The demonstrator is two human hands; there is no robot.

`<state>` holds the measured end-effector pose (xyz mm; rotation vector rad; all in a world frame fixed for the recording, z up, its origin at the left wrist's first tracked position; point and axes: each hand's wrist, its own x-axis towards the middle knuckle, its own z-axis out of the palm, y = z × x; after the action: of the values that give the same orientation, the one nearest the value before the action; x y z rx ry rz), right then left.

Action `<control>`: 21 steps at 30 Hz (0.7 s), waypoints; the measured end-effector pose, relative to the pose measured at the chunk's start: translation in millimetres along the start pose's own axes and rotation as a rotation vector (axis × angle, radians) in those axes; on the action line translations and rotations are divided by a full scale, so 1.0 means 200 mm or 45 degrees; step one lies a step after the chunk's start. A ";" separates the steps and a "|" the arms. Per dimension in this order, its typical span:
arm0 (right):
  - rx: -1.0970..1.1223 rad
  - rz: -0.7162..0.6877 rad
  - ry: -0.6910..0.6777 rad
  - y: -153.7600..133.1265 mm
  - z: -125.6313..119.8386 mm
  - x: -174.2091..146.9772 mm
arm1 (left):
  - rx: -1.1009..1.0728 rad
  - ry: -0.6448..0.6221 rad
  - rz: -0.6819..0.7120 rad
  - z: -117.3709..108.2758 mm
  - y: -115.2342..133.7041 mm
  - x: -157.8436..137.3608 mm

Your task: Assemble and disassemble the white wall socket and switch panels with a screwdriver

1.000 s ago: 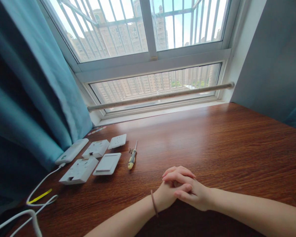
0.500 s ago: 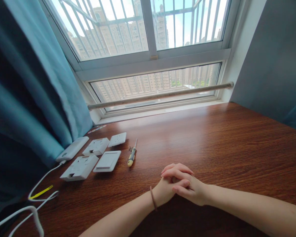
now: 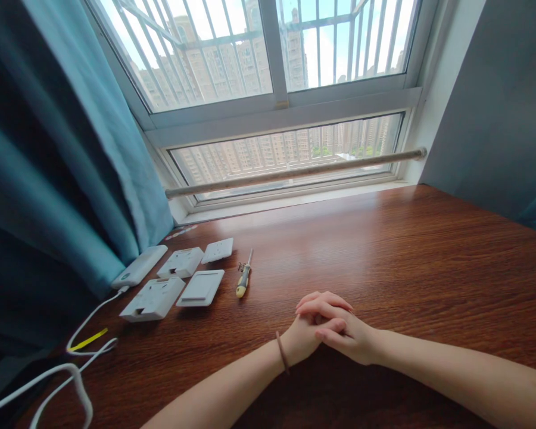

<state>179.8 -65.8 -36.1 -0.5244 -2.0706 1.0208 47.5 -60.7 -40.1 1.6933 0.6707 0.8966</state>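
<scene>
My left hand, with a brown band at its wrist, is clasped with my right hand above the near middle of the desk. Their fingers are interlocked and closed, with no object visible between them. Nearest to them lies a screwdriver with a yellow and dark grey handle, its shaft pointing toward the window. Several small screws sit beside that shaft. Left of it are a white switch panel, a white socket panel and two white mounting boxes, the nearer box and the farther box.
A white power bank with a plugged-in white cable lies by the blue curtain. A yellow strip is near the cable. The wooden desk reaches the window, where a rail crosses.
The view has shifted slightly, so desk items appear a little farther right and higher. Both hands stay clasped; nothing on the desk has been moved.
</scene>
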 end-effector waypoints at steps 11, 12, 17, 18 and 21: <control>0.018 0.000 0.009 0.00 0.00 -0.01 | -0.056 -0.005 -0.014 0.00 -0.01 0.00; 0.022 -0.001 0.009 0.00 0.00 -0.01 | -0.060 -0.006 -0.018 0.00 -0.01 0.00; 0.033 -0.006 0.014 0.01 0.00 0.00 | -0.071 -0.021 -0.044 0.00 0.01 0.00; 0.035 -0.005 0.012 0.01 0.00 0.00 | -0.064 -0.025 -0.049 0.00 0.01 0.00; 0.037 -0.001 0.010 0.01 0.00 0.00 | -0.030 -0.020 -0.043 0.00 0.00 -0.01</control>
<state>179.9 -65.7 -38.2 -0.5125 -2.0458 1.0450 46.6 -61.4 -40.5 1.6615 0.6737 0.8631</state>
